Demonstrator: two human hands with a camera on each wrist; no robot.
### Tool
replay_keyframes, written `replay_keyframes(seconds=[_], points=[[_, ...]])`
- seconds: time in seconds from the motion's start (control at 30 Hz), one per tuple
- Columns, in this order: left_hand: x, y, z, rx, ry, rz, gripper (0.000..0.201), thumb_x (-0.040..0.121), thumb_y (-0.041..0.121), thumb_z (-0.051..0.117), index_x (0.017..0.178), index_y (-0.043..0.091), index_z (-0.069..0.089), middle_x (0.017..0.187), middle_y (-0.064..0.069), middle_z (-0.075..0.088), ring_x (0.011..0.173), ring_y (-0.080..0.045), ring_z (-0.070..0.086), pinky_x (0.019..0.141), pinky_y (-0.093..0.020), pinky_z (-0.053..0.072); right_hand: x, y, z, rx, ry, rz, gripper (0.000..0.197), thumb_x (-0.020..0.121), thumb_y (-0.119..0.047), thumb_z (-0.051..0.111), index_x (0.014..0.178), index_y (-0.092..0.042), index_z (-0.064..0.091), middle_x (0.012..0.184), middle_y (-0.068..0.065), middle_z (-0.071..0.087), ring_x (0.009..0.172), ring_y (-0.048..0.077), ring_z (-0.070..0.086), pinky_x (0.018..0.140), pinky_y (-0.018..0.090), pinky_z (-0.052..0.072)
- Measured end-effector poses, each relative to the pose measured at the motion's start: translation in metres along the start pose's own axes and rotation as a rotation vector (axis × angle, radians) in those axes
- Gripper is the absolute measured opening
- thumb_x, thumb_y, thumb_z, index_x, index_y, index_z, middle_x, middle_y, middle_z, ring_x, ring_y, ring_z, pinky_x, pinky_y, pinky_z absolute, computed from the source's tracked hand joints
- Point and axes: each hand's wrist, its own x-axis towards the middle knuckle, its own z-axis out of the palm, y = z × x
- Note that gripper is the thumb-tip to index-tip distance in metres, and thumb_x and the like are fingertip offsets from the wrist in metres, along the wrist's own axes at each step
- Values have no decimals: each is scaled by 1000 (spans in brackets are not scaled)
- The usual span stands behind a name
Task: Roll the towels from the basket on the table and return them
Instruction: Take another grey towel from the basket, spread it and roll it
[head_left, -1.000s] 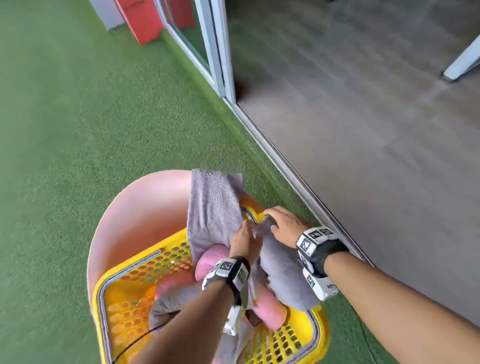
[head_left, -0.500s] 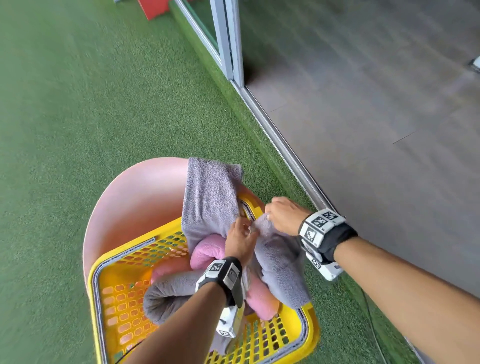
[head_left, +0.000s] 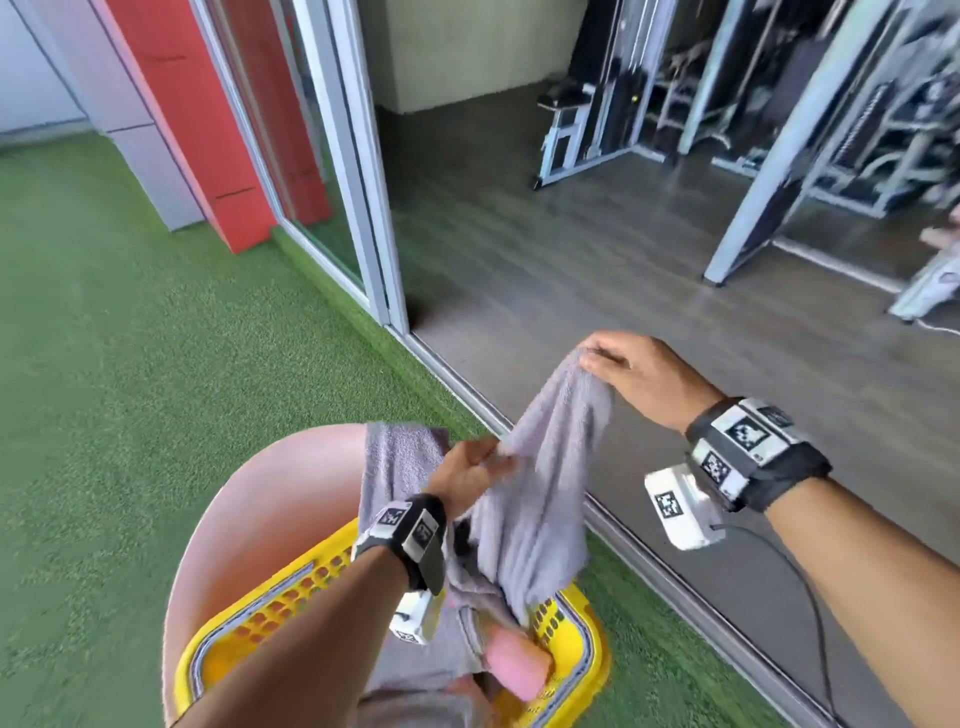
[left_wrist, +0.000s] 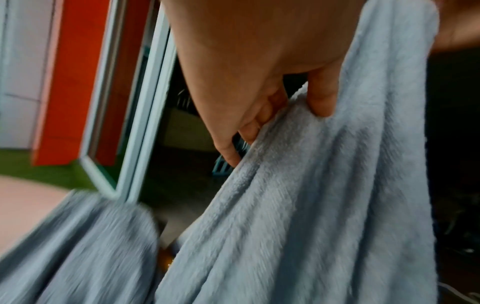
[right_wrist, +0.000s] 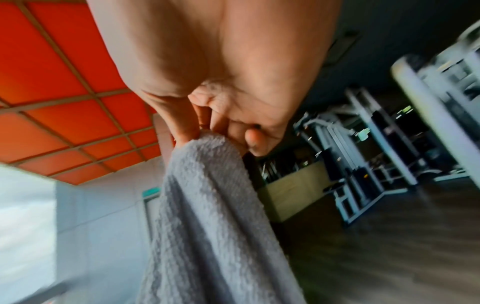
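Note:
A grey towel (head_left: 545, 483) hangs lifted above the yellow basket (head_left: 587, 670). My right hand (head_left: 639, 369) pinches its top corner high on the right; the right wrist view shows the fingertips (right_wrist: 189, 131) closed on the grey towel (right_wrist: 207, 205). My left hand (head_left: 472, 467) grips the same towel's edge lower down, with the fingers (left_wrist: 322, 98) curled into the fabric (left_wrist: 324, 205). A second grey towel (head_left: 397, 467) drapes over the basket's far rim. A rolled pink towel (head_left: 514, 665) lies inside the basket.
The basket sits on a round pink table (head_left: 275, 519) standing on green turf (head_left: 130, 389). A sliding door track (head_left: 649, 566) runs diagonally on the right, with dark wooden floor (head_left: 597, 270) and gym machines (head_left: 613, 109) beyond. A red panel (head_left: 208, 119) stands at the back left.
Both hands have risen out of the basket with the grey towel; my right hand has gone up and to the right, stretching it. The head view has tilted up towards the gym.

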Motion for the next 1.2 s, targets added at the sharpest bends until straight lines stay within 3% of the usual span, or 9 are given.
replay_keyframes(seconds=[0.13, 0.33, 0.47, 0.53, 0.67, 0.77, 0.93, 1.07, 1.2], points=[[-28, 85, -8, 58, -198, 227, 24, 67, 34, 74, 66, 15, 59, 75, -7, 59, 73, -15, 51, 65, -40, 44, -81, -22, -53, -74, 336, 124, 14, 98, -23, 50, 91, -17, 61, 89, 11, 64, 86, 25, 59, 82, 38, 45], [-64, 224, 24, 336, -321, 576, 41, 87, 23, 69, 63, 19, 36, 59, 7, 33, 52, -7, 31, 51, -24, 27, -212, -53, -100, 44, 691, 231, 17, 97, -12, 51, 81, -14, 57, 79, 1, 50, 68, 2, 44, 72, 23, 35], [-96, 298, 77, 329, -405, 706, 34, 86, 22, 70, 67, 16, 42, 61, 5, 37, 53, -8, 34, 49, -21, 28, -281, -58, -126, 102, 890, 320, 11, 85, -29, 53, 76, -27, 60, 66, -15, 53, 68, 8, 46, 73, 33, 33], [-115, 332, 109, 312, -478, 761, 30, 87, 22, 69, 69, 16, 47, 63, 5, 41, 55, -8, 38, 51, -22, 30, -305, -64, -132, 144, 847, 282, 1, 86, -28, 62, 85, -28, 63, 77, -21, 61, 75, 0, 55, 80, 27, 37], [-149, 378, 180, 549, -674, 846, 25, 79, 27, 75, 75, 6, 63, 71, -4, 63, 68, -21, 58, 69, -34, 46, -328, -86, -139, 354, 700, 167, 46, 78, -43, 67, 122, -33, 59, 122, -15, 62, 117, -3, 54, 100, 17, 38], [-165, 384, 214, 600, -730, 823, 35, 73, 31, 76, 83, -1, 69, 89, -19, 70, 88, -35, 65, 88, -48, 49, -338, -84, -145, 513, 651, 111, 55, 70, -51, 75, 110, -13, 68, 115, 0, 65, 111, 14, 57, 103, 35, 37], [-163, 349, 221, 566, -842, 636, 20, 85, 30, 71, 67, 21, 69, 65, 10, 63, 63, -3, 55, 65, -20, 40, -374, -65, -157, 629, 791, 64, 47, 72, -34, 72, 106, -2, 70, 108, 17, 69, 97, 25, 61, 90, 32, 48], [-140, 302, 202, 474, -801, 521, 22, 80, 48, 70, 80, 27, 75, 85, 15, 70, 86, 0, 61, 94, -28, 37, -399, -38, -154, 679, 941, 114, 64, 66, -38, 83, 87, 15, 55, 90, 16, 49, 89, 26, 45, 82, 34, 35], [-149, 289, 213, 297, -764, 578, 47, 82, 43, 70, 91, -3, 65, 86, -5, 62, 81, -15, 56, 82, -32, 39, -400, -26, -113, 663, 584, 305, 33, 77, -18, 71, 96, 6, 59, 93, 18, 57, 93, 28, 53, 86, 41, 36]])
